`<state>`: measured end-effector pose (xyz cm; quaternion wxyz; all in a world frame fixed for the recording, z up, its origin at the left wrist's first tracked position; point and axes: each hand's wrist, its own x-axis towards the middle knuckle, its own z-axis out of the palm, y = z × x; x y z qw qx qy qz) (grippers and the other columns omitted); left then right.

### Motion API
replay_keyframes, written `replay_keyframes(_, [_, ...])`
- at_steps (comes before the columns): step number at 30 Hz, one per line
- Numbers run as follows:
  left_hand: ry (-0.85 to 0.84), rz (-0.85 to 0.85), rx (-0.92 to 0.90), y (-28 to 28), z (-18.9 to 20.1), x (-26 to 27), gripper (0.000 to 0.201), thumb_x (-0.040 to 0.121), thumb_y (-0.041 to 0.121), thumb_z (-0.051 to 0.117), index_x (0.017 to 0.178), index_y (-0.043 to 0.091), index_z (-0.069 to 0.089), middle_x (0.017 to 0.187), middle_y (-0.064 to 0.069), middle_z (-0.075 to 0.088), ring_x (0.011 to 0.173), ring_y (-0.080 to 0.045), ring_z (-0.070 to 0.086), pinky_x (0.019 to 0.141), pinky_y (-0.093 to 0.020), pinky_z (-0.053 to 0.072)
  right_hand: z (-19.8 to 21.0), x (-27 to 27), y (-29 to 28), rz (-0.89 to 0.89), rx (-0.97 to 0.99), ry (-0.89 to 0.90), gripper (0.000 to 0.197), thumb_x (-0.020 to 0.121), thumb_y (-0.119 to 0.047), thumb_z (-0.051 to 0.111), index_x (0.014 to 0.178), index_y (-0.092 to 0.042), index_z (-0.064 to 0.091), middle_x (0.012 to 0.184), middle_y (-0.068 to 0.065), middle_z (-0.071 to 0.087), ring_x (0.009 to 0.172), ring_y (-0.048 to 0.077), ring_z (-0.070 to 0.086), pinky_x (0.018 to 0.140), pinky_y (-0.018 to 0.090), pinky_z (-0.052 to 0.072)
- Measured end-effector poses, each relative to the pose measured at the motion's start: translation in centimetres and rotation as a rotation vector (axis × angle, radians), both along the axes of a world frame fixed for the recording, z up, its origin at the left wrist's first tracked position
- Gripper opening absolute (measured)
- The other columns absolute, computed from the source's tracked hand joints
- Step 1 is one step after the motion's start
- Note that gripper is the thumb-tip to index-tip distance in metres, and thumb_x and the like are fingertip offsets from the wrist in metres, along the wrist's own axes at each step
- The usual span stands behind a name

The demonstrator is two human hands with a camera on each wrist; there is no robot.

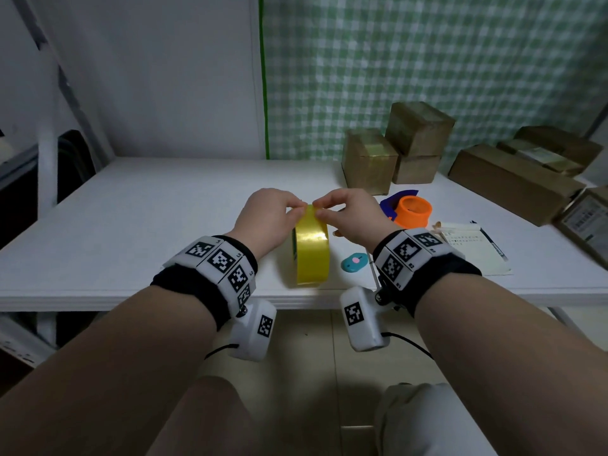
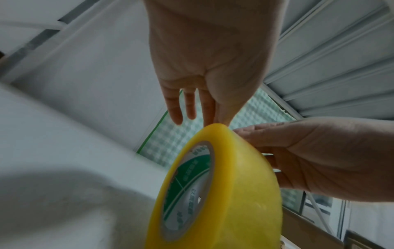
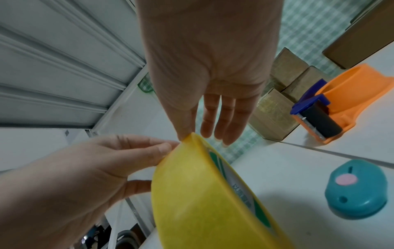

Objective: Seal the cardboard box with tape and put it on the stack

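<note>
A yellow tape roll (image 1: 312, 250) stands on edge near the front of the white table (image 1: 131, 232). My left hand (image 1: 297, 210) pinches the top of the roll from the left. From the right, my right hand (image 1: 318, 205) pinches the tape at the same spot. In the left wrist view the left hand (image 2: 210, 120) meets the tape roll (image 2: 241, 193) at its top edge. The right wrist view shows the right hand (image 3: 187, 135) on the tape roll's (image 3: 192, 198) raised top edge. Small cardboard boxes (image 1: 370, 161) stand at the back right, two of them stacked (image 1: 418, 139).
An orange and blue tape dispenser (image 1: 411, 212) lies right of my hands, with a teal cutter (image 1: 354, 262) nearer the front edge. A notepad (image 1: 473, 248) lies further right. Flat cardboard boxes (image 1: 513, 182) sit along the right side. A checked curtain hangs behind.
</note>
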<state>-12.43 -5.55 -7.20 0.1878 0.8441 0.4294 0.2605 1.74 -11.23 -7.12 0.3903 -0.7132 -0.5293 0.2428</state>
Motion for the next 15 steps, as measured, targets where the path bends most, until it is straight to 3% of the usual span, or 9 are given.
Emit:
replay_keyframes(3, [0.18, 0.03, 0.147, -0.2, 0.7, 0.7, 0.028, 0.093, 0.024, 0.047, 0.107, 0.018, 0.071, 0.11, -0.005, 0.069, 0.11, -0.026, 0.055, 0.085, -0.036, 0.046, -0.1, 0.1, 0.2, 0.001, -0.006, -0.024, 0.017, 0.084, -0.026, 0.065, 0.1, -0.025, 0.071, 0.114, -0.001, 0.067, 0.103, 0.021, 0.063, 0.094, 0.047, 0.052])
replay_keyframes(7, [0.464, 0.051, 0.303, -0.7, 1.5, 1.4, 0.026, 0.092, 0.013, 0.048, 0.109, 0.016, 0.067, 0.105, -0.008, 0.065, 0.1, -0.029, 0.059, 0.066, -0.031, 0.039, -0.3, 0.2, 0.4, 0.011, -0.007, -0.046, 0.019, 0.085, -0.025, 0.064, 0.103, -0.023, 0.07, 0.115, -0.001, 0.067, 0.102, 0.021, 0.063, 0.094, 0.046, 0.052])
replay_keyframes(12, [0.689, 0.032, 0.325, -1.8, 3.0, 2.2, 0.028, 0.082, -0.005, 0.048, 0.102, 0.008, 0.063, 0.09, -0.01, 0.055, 0.095, -0.031, 0.06, 0.065, -0.032, 0.037, -0.4, 0.1, 0.5, 0.019, 0.002, -0.068, 0.015, 0.085, -0.027, 0.064, 0.099, -0.026, 0.07, 0.112, -0.004, 0.066, 0.098, 0.019, 0.061, 0.095, 0.048, 0.05])
replay_keyframes(15, [0.741, -0.008, 0.37, -2.4, 3.7, 2.6, 0.027, 0.084, -0.005, 0.046, 0.103, 0.005, 0.062, 0.101, -0.012, 0.06, 0.097, -0.032, 0.061, 0.066, -0.032, 0.038, -0.3, 0.2, 0.4, 0.03, 0.005, -0.09, 0.004, 0.086, -0.027, 0.065, 0.088, -0.03, 0.065, 0.108, -0.003, 0.066, 0.093, 0.016, 0.058, 0.094, 0.048, 0.051])
